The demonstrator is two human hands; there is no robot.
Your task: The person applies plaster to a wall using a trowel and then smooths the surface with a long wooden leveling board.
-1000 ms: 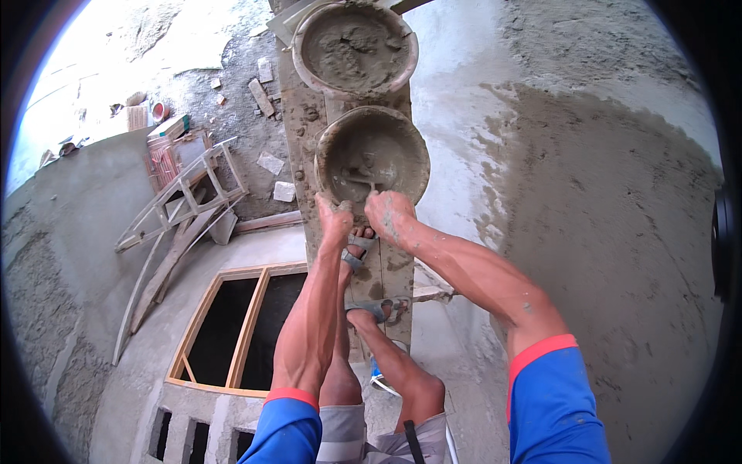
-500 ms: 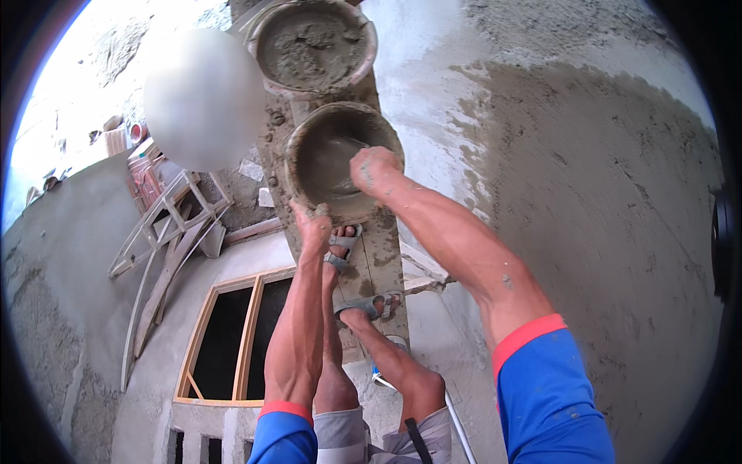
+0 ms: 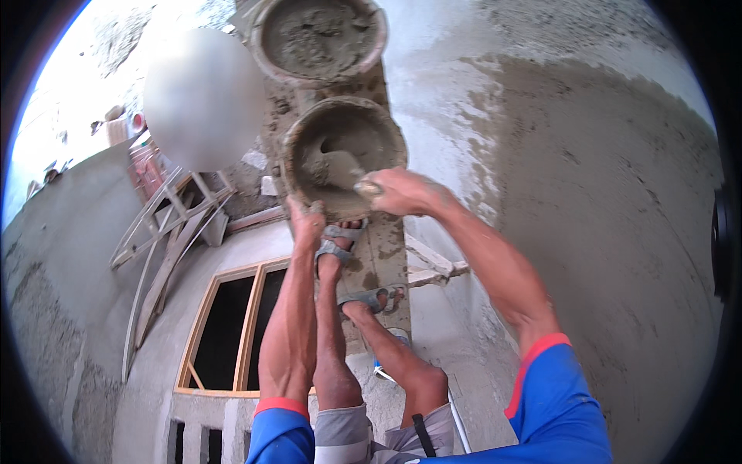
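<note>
My right hand (image 3: 403, 192) is closed round the handle of a trowel (image 3: 340, 168). The trowel's blade, wet with grey mortar, dips into a round tub (image 3: 396, 138) on the plank before me. Grey mortar (image 3: 312, 172) lies low in that tub and smears its inner wall. At the tub's near left rim, my left hand (image 3: 307, 220) grips the edge, thumb uppermost; the other fingers are partly hidden. Just beyond stands a second tub (image 3: 380, 39), filled with thick, lumpy mortar (image 3: 317, 37).
My sandalled feet stand on the narrow mortar-spotted plank (image 3: 372, 255). Freshly coated wall (image 3: 595, 178) rises at the right. Down on the left are a wooden window frame (image 3: 251, 325) and a pile of old timber (image 3: 166, 232). A blurred round patch hides the upper left.
My right hand has turned and drawn back toward the near right rim, bringing the trowel's blade into view across the tub. My left hand stays at the rim.
</note>
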